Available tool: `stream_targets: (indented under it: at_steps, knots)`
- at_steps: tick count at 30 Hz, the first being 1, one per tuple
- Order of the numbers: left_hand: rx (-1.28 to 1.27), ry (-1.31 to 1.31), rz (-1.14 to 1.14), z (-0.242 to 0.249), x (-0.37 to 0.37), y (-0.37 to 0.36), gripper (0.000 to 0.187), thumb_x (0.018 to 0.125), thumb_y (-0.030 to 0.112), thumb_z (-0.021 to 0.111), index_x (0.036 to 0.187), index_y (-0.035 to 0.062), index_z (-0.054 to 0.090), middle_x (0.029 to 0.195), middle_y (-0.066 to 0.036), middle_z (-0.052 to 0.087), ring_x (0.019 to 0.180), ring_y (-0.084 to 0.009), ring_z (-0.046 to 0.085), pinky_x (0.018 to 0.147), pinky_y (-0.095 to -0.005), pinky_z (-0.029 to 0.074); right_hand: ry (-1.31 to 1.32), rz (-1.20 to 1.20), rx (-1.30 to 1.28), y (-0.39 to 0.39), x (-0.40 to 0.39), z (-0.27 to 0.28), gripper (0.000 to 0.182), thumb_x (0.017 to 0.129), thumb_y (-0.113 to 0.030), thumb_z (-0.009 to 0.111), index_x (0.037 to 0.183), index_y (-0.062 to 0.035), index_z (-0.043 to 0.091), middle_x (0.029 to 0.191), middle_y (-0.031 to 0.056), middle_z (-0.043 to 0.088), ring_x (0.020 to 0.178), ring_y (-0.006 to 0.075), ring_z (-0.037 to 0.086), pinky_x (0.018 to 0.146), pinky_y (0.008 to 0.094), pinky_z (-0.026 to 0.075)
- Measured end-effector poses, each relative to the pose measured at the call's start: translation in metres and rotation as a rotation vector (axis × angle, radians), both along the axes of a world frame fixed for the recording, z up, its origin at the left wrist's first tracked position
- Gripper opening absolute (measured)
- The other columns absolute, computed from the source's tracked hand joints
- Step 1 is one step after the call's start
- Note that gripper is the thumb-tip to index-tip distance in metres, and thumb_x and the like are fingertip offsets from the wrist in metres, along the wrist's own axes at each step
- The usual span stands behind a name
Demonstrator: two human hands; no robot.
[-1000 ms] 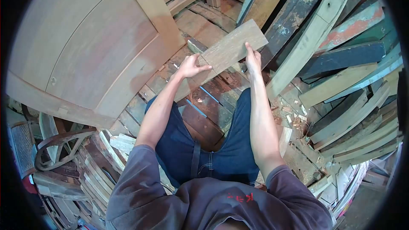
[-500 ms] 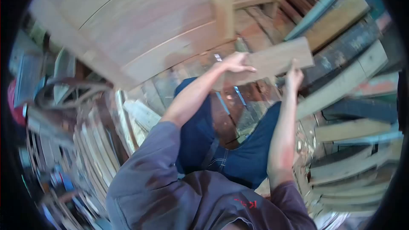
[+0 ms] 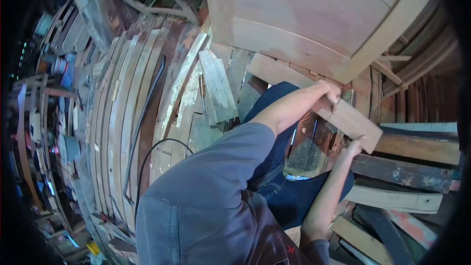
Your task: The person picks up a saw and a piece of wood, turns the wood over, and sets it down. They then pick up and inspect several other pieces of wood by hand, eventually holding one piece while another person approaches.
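Note:
A long flat wooden board (image 3: 349, 121) slants from upper left to lower right in front of my body. My left hand (image 3: 328, 92) is closed over its upper edge near the middle, with the fingers bent down onto its face. My right hand (image 3: 355, 148) grips the lower edge close to the right end, thumb on the face. The board's far left part passes above my bent knee, near the bottom edge of a large wooden panel (image 3: 289, 39).
Long wooden strips (image 3: 120, 113) lie side by side at the left, with a black cable (image 3: 164, 141) near them. A pale offcut (image 3: 217, 86) lies on the plank floor. Stacked beams (image 3: 402, 174) lie at the right. A curved wooden frame (image 3: 152, 7) stands at the upper left.
The view has turned toward the left, bringing more strips into sight. The board now slopes down to the right instead of up, and both hands still hold it.

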State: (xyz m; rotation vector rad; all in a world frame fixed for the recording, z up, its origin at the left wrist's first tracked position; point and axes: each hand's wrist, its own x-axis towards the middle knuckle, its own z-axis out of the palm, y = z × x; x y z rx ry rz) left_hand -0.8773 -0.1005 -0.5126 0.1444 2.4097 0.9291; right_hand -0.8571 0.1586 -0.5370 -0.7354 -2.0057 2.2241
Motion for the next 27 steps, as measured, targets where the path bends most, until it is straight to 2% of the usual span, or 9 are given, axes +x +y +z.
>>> stream_targets:
  at_steps: [1, 3, 4, 8, 11, 14, 19, 24, 27]
  knots:
    - [-0.05, -0.068, -0.051, -0.001, 0.003, -0.004, 0.068, 0.058, 0.052, 0.08, 0.106, 0.0053, 0.068, 0.111, -0.011, 0.066, 0.1, -0.0254, 0.063, 0.082, -0.0394, 0.051, 0.034, 0.016, -0.044, -0.01, 0.009, -0.014, 0.073, 0.094, -0.051, 0.05, 0.125, 0.0149, 0.04, 0.122, 0.0238, 0.052, 0.102, 0.0372, 0.059, 0.081, 0.05, 0.055]
    - [0.03, -0.349, -0.154, -0.05, -0.021, -0.001, 0.066, 0.061, 0.052, 0.077, 0.109, 0.0072, 0.069, 0.117, -0.01, 0.065, 0.11, -0.0239, 0.058, 0.092, -0.0385, 0.045, -0.111, -0.017, -0.081, -0.026, 0.021, -0.048, 0.073, 0.094, -0.051, 0.048, 0.134, 0.0089, 0.031, 0.124, 0.0232, 0.052, 0.1, 0.0406, 0.06, 0.081, 0.0527, 0.055]
    - [-0.077, -0.265, -0.206, -0.045, -0.02, 0.003, 0.067, 0.064, 0.054, 0.075, 0.111, 0.0065, 0.068, 0.119, -0.01, 0.064, 0.115, -0.0246, 0.055, 0.099, -0.04, 0.039, -0.141, -0.002, -0.145, -0.031, 0.032, -0.061, 0.064, 0.093, -0.047, 0.051, 0.132, 0.0015, 0.035, 0.123, 0.0191, 0.054, 0.099, 0.04, 0.062, 0.079, 0.0539, 0.054]
    - [-0.25, 0.029, -0.102, -0.029, -0.01, 0.022, 0.071, 0.07, 0.06, 0.068, 0.116, 0.0059, 0.066, 0.123, -0.012, 0.062, 0.122, -0.0276, 0.051, 0.107, -0.0431, 0.031, -0.323, -0.003, -0.283, -0.039, 0.062, -0.101, 0.061, 0.093, -0.045, 0.051, 0.13, 0.0006, 0.036, 0.122, 0.0185, 0.054, 0.098, 0.0394, 0.062, 0.079, 0.0536, 0.054]
    - [-0.231, 0.059, -0.184, -0.033, -0.008, 0.038, 0.07, 0.071, 0.058, 0.069, 0.117, 0.0054, 0.065, 0.123, -0.015, 0.061, 0.121, -0.0298, 0.052, 0.105, -0.0425, 0.035, -0.457, 0.001, -0.387, -0.038, 0.06, -0.118, 0.058, 0.093, -0.044, 0.051, 0.129, -0.0001, 0.037, 0.122, 0.018, 0.055, 0.098, 0.0389, 0.062, 0.079, 0.0534, 0.054]
    - [-0.154, 0.06, -0.084, -0.016, 0.004, 0.037, 0.069, 0.072, 0.056, 0.07, 0.116, 0.0035, 0.065, 0.121, -0.016, 0.062, 0.117, -0.0317, 0.055, 0.101, -0.0416, 0.04, -0.576, 0.0, -0.482, -0.036, 0.054, -0.136, 0.056, 0.093, -0.042, 0.051, 0.128, -0.0008, 0.038, 0.121, 0.0175, 0.055, 0.097, 0.0384, 0.063, 0.079, 0.0532, 0.054]
    - [0.013, 0.217, 0.027, -0.001, 0.019, 0.016, 0.049, 0.08, 0.039, 0.069, 0.117, 0.0068, 0.064, 0.116, -0.017, 0.064, 0.108, -0.0309, 0.061, 0.091, -0.0406, 0.048, -0.728, -0.043, -0.592, -0.03, 0.06, -0.141, 0.051, 0.093, -0.04, 0.051, 0.126, -0.002, 0.04, 0.12, 0.0167, 0.056, 0.096, 0.0377, 0.063, 0.079, 0.0528, 0.054]
    - [0.153, 0.533, 0.398, 0.094, 0.093, -0.069, 0.042, 0.082, 0.037, 0.067, 0.109, 0.0054, 0.064, 0.107, -0.016, 0.066, 0.1, -0.0314, 0.063, 0.085, -0.04, 0.05, -0.895, -0.079, -0.581, -0.002, 0.081, -0.085, 0.047, 0.093, -0.037, 0.051, 0.124, -0.0032, 0.041, 0.119, 0.0159, 0.056, 0.096, 0.0369, 0.064, 0.079, 0.0524, 0.054]
    - [0.153, 0.565, 0.655, 0.183, 0.181, -0.117, 0.037, 0.083, 0.038, 0.066, 0.099, 0.0045, 0.064, 0.1, -0.016, 0.067, 0.096, -0.0309, 0.064, 0.082, -0.0399, 0.05, -0.791, 0.29, -0.392, 0.021, 0.061, -0.045, 0.037, 0.09, -0.028, 0.051, 0.119, -0.0052, 0.044, 0.118, 0.0136, 0.056, 0.099, 0.0345, 0.063, 0.081, 0.0507, 0.052]
